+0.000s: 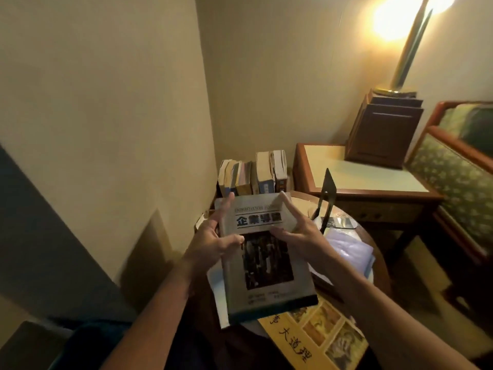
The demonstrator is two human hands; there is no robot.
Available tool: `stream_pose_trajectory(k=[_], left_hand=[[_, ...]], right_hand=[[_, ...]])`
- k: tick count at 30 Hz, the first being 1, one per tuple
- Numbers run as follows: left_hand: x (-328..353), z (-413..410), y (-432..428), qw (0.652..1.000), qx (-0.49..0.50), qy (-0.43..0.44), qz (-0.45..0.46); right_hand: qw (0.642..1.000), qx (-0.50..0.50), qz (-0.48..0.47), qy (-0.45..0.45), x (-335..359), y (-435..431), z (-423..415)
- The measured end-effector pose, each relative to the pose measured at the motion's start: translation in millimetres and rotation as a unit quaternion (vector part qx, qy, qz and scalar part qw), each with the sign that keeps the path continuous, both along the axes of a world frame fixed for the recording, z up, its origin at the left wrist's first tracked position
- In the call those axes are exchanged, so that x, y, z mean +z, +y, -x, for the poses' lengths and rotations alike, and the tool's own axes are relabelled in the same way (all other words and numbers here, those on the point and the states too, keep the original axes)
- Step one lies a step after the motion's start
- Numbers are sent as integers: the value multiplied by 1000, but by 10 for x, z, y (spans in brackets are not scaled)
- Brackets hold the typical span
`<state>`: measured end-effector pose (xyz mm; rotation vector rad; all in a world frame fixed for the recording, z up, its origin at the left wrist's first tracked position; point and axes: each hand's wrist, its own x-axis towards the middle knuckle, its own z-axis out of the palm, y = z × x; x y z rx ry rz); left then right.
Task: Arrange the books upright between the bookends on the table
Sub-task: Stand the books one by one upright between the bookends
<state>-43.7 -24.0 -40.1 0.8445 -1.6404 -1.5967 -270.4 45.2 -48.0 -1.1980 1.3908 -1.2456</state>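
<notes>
Weight is judged moderate: the grey book (266,268) appears to be a thick softcover, so some flex in the cover is to be expected, and the cover may be slippery. It is held in the air above the desk (378,263), cover up and tilted. Its top edge is pointed toward the row of books (253,177) that stands upright at the back of the desk by the wall.

The book is gripped from both sides. Its left edge is pinched by the left hand (213,239), thumb on the cover and index finger laid along the edge. Its right edge is pinched likewise by the right hand (301,233), index finger stretched to the upper corner. The remaining fingers are hidden beneath.

For upright placement, a hold on both long edges near mid-height is recommended, so that the page block is clamped and not the cover alone. The gap between the row and the black bookend (327,193), which stands apart to the right, is judged to be the destination. A second bookend cannot be made out. Toppling of the slightly leaning row is a risk during insertion.

Further out, a yellow book (320,332) lies flat on the desk below the grey book. A lavender folded item (349,249) lies near the bookend.
</notes>
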Motion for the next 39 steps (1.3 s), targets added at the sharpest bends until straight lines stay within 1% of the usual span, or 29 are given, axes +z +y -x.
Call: stream_pose_trajectory(k=[1,3,5,7,9,11,12,15,20,23,27,30,32,35,37,39], left_hand=[[-6,85,42,999,-8,-28,28],[-52,229,118,994,-12,-73,85],[-105,331,173,984,28,-110,137],[-168,384,180,966,92,-154,187],[-198,390,179,950,120,-175,227],[-194,370,190,946,121,-169,251],[-171,355,203,947,125,-162,247],[-119,284,237,958,148,-141,201],[-113,183,345,960,169,-128,180],[-80,194,475,973,152,-95,143],[-83,282,683,981,136,-61,127],[-141,381,791,973,166,-79,144],[-160,462,832,967,174,-89,163],[-162,603,845,966,171,-79,179],[-160,682,841,966,176,-73,173],[-187,724,855,972,172,-65,148]], right_hand=[[1000,4,18,11,20,49,74],[997,9,32,68,37,136,178],[987,-11,44,153,5,179,231],[969,-39,56,237,-66,174,253],[959,-48,80,269,-121,146,247],[957,-59,108,262,-122,104,201],[955,-65,122,261,-116,74,170],[952,-73,140,262,-100,-30,66],[952,-81,148,254,-81,-63,-40],[956,-104,134,238,-77,-4,-75],[962,-109,94,233,-14,40,-93],[965,-96,70,235,49,42,-130],[974,-76,52,207,95,56,-171],[989,-38,17,141,133,102,-196],[992,-34,4,122,142,125,-150],[992,-32,-10,120,149,142,-65]])
